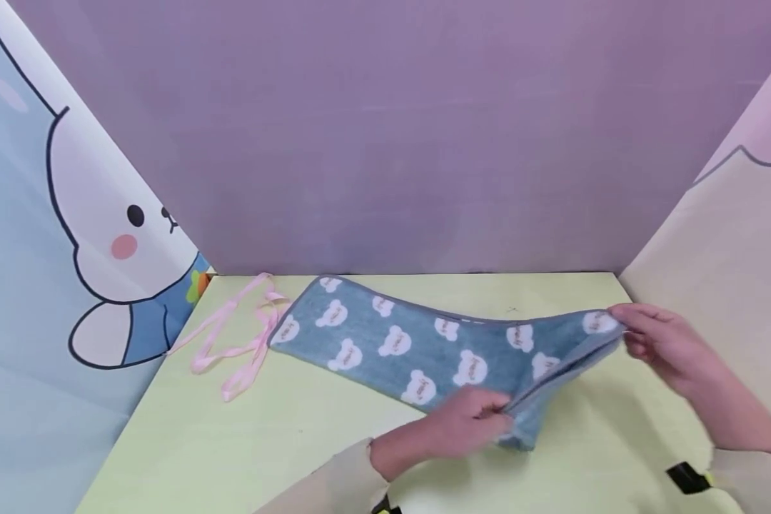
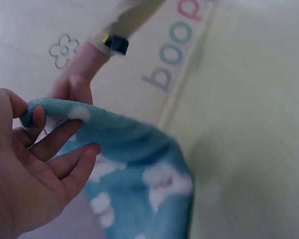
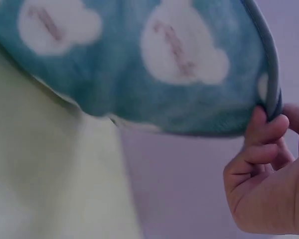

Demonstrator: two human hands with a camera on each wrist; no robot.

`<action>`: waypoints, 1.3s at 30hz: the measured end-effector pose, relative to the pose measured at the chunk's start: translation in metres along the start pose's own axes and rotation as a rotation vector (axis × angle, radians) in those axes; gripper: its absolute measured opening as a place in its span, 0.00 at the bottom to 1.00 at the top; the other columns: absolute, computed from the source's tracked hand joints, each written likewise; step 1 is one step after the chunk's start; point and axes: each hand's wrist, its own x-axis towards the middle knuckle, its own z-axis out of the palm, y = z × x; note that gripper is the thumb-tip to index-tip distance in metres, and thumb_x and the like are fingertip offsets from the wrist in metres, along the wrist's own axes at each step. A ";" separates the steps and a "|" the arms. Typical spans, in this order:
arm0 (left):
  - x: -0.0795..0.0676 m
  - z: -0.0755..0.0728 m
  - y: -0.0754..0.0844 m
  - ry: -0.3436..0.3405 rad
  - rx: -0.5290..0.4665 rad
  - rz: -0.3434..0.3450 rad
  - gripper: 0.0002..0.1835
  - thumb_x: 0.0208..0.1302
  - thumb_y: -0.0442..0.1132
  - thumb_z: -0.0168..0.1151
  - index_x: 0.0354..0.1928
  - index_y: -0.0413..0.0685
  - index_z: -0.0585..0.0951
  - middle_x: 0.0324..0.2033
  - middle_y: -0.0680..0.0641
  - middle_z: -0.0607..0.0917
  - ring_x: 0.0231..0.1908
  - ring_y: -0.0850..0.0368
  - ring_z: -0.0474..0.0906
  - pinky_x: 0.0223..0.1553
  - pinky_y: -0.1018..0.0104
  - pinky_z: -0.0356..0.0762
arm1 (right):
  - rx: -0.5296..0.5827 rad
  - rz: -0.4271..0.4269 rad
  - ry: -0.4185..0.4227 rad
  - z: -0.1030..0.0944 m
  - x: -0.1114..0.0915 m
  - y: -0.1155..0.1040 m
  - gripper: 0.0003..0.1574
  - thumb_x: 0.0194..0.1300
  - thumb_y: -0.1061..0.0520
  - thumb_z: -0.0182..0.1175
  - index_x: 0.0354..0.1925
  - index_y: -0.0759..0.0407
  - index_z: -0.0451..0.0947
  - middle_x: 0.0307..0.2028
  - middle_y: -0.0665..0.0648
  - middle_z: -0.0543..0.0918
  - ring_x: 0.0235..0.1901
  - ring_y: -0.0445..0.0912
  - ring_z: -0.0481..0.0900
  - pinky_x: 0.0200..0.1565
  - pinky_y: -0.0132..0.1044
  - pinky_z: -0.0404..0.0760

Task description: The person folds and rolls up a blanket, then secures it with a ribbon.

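A blue-green fleece cloth [image 1: 395, 343] printed with white bear heads stretches across the table, folded into a long strip with grey edging. Its right end is lifted off the surface. My right hand [image 1: 658, 343] pinches the far right corner between thumb and fingers; the right wrist view shows that grip on the edging [image 3: 271, 59]. Lower and nearer, my left hand [image 1: 462, 422] pinches the cloth's near edge. In the left wrist view, the left thumb and index finger hold the fleece edge [image 2: 60, 105] while the other fingers extend loosely beside it.
A pink ribbon [image 1: 240, 350] lies in loose loops at the cloth's left end. The pale green table [image 1: 334, 435] meets a purple wall [image 1: 411, 143] at the back. Printed cartoon panels stand on the left [image 1: 96, 243] and right [image 1: 739, 271].
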 end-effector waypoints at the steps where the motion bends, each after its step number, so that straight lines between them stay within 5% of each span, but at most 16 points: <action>1: 0.002 0.004 0.006 -0.033 -0.039 0.002 0.12 0.69 0.39 0.50 0.25 0.46 0.71 0.13 0.56 0.66 0.13 0.69 0.58 0.17 0.76 0.59 | -0.016 -0.014 -0.008 -0.004 -0.004 -0.007 0.22 0.74 0.71 0.42 0.43 0.63 0.85 0.29 0.51 0.83 0.19 0.41 0.64 0.23 0.35 0.52; 7: 0.015 0.030 0.047 -0.294 -0.283 -0.050 0.14 0.77 0.40 0.42 0.35 0.37 0.71 0.15 0.49 0.57 0.15 0.63 0.49 0.26 0.75 0.59 | -0.004 -0.097 -0.061 -0.035 -0.028 -0.036 0.26 0.74 0.74 0.36 0.46 0.69 0.83 0.31 0.56 0.85 0.19 0.48 0.51 0.21 0.36 0.46; 10: 0.017 0.030 0.064 -0.307 -0.363 -0.053 0.15 0.77 0.37 0.41 0.45 0.30 0.74 0.15 0.49 0.61 0.14 0.63 0.51 0.29 0.77 0.65 | 0.047 -0.168 -0.060 -0.040 -0.032 -0.040 0.27 0.74 0.75 0.34 0.45 0.71 0.82 0.32 0.58 0.86 0.18 0.48 0.48 0.18 0.33 0.40; 12: 0.015 0.023 0.068 -0.244 -0.323 -0.019 0.15 0.75 0.36 0.42 0.46 0.30 0.76 0.16 0.51 0.68 0.14 0.65 0.57 0.30 0.78 0.68 | 0.054 -0.185 -0.070 -0.036 -0.030 -0.041 0.27 0.74 0.76 0.33 0.46 0.72 0.82 0.32 0.58 0.86 0.17 0.47 0.47 0.17 0.33 0.39; 15: 0.003 0.000 0.066 -0.059 -0.167 -0.003 0.13 0.72 0.38 0.46 0.38 0.38 0.79 0.18 0.56 0.70 0.16 0.70 0.61 0.22 0.78 0.66 | -0.011 -0.129 -0.068 -0.017 -0.015 -0.042 0.26 0.73 0.76 0.36 0.46 0.70 0.83 0.32 0.57 0.86 0.18 0.48 0.47 0.20 0.35 0.44; 18: -0.015 -0.029 0.053 0.118 -0.069 -0.047 0.12 0.69 0.39 0.46 0.35 0.46 0.80 0.17 0.57 0.73 0.11 0.68 0.59 0.11 0.73 0.60 | -0.129 -0.043 -0.030 0.014 0.009 -0.039 0.22 0.72 0.74 0.44 0.43 0.64 0.85 0.30 0.52 0.84 0.18 0.49 0.48 0.24 0.39 0.47; 22: -0.039 -0.067 0.032 0.297 0.082 -0.073 0.14 0.69 0.35 0.42 0.26 0.47 0.74 0.14 0.57 0.69 0.09 0.64 0.56 0.09 0.71 0.57 | -0.228 0.041 0.045 0.063 0.053 -0.025 0.14 0.70 0.67 0.55 0.37 0.57 0.87 0.26 0.47 0.81 0.14 0.43 0.55 0.20 0.34 0.53; 26: -0.058 -0.095 0.013 0.453 0.294 -0.009 0.20 0.72 0.34 0.40 0.18 0.49 0.60 0.11 0.56 0.58 0.12 0.64 0.52 0.14 0.70 0.55 | -0.214 0.133 0.091 0.102 0.093 -0.006 0.05 0.66 0.60 0.63 0.34 0.53 0.86 0.27 0.46 0.81 0.17 0.40 0.68 0.23 0.29 0.69; 28: -0.066 -0.105 0.006 0.499 0.390 0.019 0.23 0.76 0.39 0.41 0.17 0.51 0.60 0.11 0.57 0.58 0.12 0.65 0.53 0.15 0.70 0.57 | -0.196 0.177 0.095 0.115 0.109 0.003 0.02 0.65 0.57 0.65 0.36 0.54 0.84 0.28 0.47 0.81 0.18 0.40 0.70 0.25 0.30 0.71; 32: -0.078 -0.121 -0.006 0.551 0.559 0.014 0.25 0.76 0.53 0.46 0.18 0.53 0.62 0.12 0.59 0.59 0.12 0.66 0.54 0.14 0.70 0.57 | -0.192 0.247 0.105 0.133 0.139 0.020 0.18 0.63 0.52 0.67 0.47 0.60 0.77 0.30 0.48 0.81 0.20 0.41 0.70 0.25 0.30 0.71; 35: -0.086 -0.134 -0.016 0.589 0.625 -0.033 0.24 0.75 0.54 0.47 0.19 0.53 0.62 0.12 0.59 0.58 0.12 0.66 0.54 0.14 0.70 0.56 | -0.195 0.287 0.094 0.144 0.159 0.033 0.27 0.66 0.50 0.64 0.57 0.63 0.71 0.35 0.50 0.81 0.21 0.41 0.70 0.26 0.29 0.72; 39: -0.100 -0.155 -0.030 0.609 0.684 -0.126 0.25 0.74 0.52 0.50 0.18 0.53 0.62 0.12 0.57 0.58 0.12 0.64 0.53 0.16 0.68 0.56 | -0.234 0.343 0.064 0.158 0.181 0.051 0.26 0.70 0.57 0.57 0.64 0.62 0.68 0.44 0.53 0.79 0.26 0.43 0.74 0.30 0.30 0.73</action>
